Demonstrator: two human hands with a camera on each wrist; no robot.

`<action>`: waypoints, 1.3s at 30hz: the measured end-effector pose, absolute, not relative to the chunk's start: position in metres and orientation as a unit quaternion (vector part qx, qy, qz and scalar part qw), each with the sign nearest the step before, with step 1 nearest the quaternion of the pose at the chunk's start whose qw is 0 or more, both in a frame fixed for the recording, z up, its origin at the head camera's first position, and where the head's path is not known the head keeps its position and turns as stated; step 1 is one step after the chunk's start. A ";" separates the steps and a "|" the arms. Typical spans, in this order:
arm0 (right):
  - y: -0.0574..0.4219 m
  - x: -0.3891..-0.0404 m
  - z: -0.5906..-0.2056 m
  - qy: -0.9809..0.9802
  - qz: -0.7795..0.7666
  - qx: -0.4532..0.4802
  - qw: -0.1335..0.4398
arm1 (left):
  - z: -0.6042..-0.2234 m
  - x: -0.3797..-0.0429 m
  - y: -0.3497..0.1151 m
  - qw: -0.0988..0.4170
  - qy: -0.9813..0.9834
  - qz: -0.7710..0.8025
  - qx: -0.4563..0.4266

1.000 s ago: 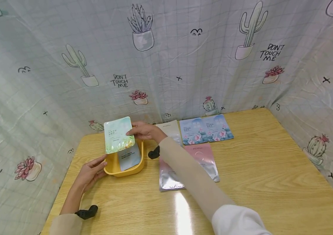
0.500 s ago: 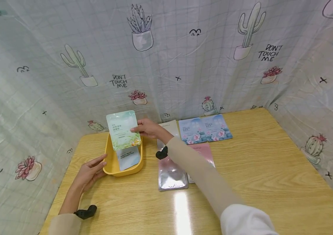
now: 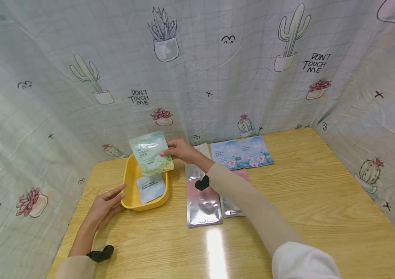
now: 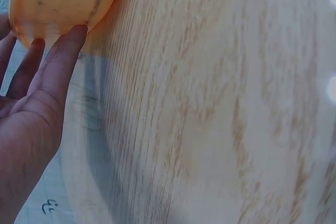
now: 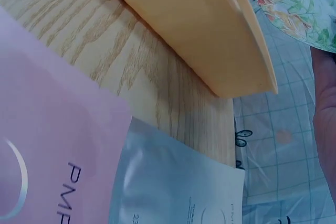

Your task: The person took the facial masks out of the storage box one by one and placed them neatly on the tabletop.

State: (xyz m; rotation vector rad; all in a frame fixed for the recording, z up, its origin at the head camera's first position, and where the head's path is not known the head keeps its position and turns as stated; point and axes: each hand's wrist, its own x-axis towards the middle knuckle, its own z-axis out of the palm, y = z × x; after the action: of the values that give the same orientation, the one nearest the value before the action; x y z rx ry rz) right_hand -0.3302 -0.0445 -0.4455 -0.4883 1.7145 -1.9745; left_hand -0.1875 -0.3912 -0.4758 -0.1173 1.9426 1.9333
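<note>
In the head view, my right hand [image 3: 183, 150] pinches a green sachet [image 3: 152, 153] by its right edge, thumb on its printed front. The sachet is tilted above the back of a yellow bin [image 3: 127, 199]. My left hand [image 3: 104, 205] holds the bin's left side; in the left wrist view, several fingers [image 4: 73, 51] lie against its outer wall. A pale blue sachet [image 3: 150, 189] lies inside the bin, its top edge partly behind the green one. In the right wrist view, only the green sachet's flowered lower part and part of my right hand [image 5: 325, 108] show.
Right of the bin lie a pink-and-silver sachet [image 3: 204, 211], a cream sachet [image 3: 193, 170] and another pink one [image 3: 232, 209], partly under my right arm. Two blue flowered sachets [image 3: 225, 155] lie side by side at the table's back. A patterned curtain [image 3: 197, 77] encloses the table.
My right hand has moved the green sachet right and slightly up, then turned it more aslant over the bin's back. The left hand has stayed at the bin's side.
</note>
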 end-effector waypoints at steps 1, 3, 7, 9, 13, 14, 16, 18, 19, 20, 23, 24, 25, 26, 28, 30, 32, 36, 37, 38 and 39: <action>-0.043 -0.329 -0.446 0.635 -0.715 -0.180 0.231 | -0.476 -0.188 -0.391 0.200 0.692 0.693 -0.041; -0.039 -0.327 -0.446 0.656 -0.699 -0.187 0.215 | -0.478 -0.188 -0.392 0.201 0.688 0.696 -0.038; -0.029 -0.322 -0.447 0.691 -0.673 -0.195 0.179 | -0.479 -0.187 -0.393 0.197 0.686 0.699 -0.032; -0.023 -0.319 -0.448 0.705 -0.662 -0.198 0.162 | -0.480 -0.187 -0.394 0.196 0.686 0.700 -0.029; -0.010 -0.313 -0.450 0.716 -0.654 -0.204 0.138 | -0.480 -0.186 -0.395 0.196 0.680 0.706 -0.027; -0.007 -0.312 -0.450 0.717 -0.653 -0.205 0.133 | -0.480 -0.186 -0.395 0.195 0.679 0.707 -0.026; 0.000 -0.310 -0.450 0.717 -0.654 -0.205 0.126 | -0.479 -0.186 -0.395 0.196 0.676 0.710 -0.025; 0.005 -0.308 -0.450 0.720 -0.653 -0.203 0.117 | -0.479 -0.186 -0.395 0.195 0.677 0.709 -0.025; 0.008 -0.307 -0.450 0.724 -0.650 -0.202 0.112 | -0.478 -0.186 -0.394 0.196 0.677 0.709 -0.025; 0.010 -0.306 -0.449 0.729 -0.646 -0.199 0.106 | -0.478 -0.186 -0.394 0.197 0.677 0.708 -0.026; 0.015 -0.303 -0.447 0.740 -0.637 -0.194 0.090 | -0.476 -0.186 -0.393 0.198 0.681 0.705 -0.033; 0.017 -0.303 -0.446 0.744 -0.634 -0.192 0.086 | -0.476 -0.186 -0.393 0.198 0.682 0.703 -0.035; 0.018 -0.301 -0.445 0.747 -0.632 -0.191 0.082 | -0.475 -0.186 -0.392 0.199 0.682 0.703 -0.037; 0.019 -0.301 -0.444 0.747 -0.632 -0.190 0.078 | -0.475 -0.186 -0.392 0.199 0.682 0.703 -0.039; 0.021 -0.299 -0.442 0.747 -0.632 -0.191 0.072 | -0.475 -0.185 -0.392 0.199 0.680 0.704 -0.041; 0.024 -0.298 -0.442 0.744 -0.636 -0.194 0.072 | -0.474 -0.185 -0.392 0.200 0.677 0.708 -0.043; 0.026 -0.297 -0.441 0.740 -0.638 -0.198 0.071 | -0.474 -0.185 -0.392 0.201 0.672 0.711 -0.045; 0.029 -0.295 -0.442 0.747 -0.632 -0.195 0.070 | -0.475 -0.185 -0.393 0.199 0.672 0.712 -0.045; 0.030 -0.295 -0.442 0.750 -0.629 -0.193 0.068 | -0.475 -0.185 -0.393 0.200 0.671 0.712 -0.044; 0.031 -0.294 -0.443 0.754 -0.625 -0.192 0.065 | -0.476 -0.185 -0.393 0.200 0.672 0.712 -0.042; 0.032 -0.294 -0.443 0.757 -0.621 -0.191 0.064 | -0.476 -0.185 -0.393 0.200 0.673 0.711 -0.041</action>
State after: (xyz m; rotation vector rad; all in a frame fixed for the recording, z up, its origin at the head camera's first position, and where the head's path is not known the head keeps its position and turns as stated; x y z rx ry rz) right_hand -0.2939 0.0325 -0.4434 -0.5766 2.2880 -1.8759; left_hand -0.1853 -0.3928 -0.4758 -0.1147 1.8799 1.9873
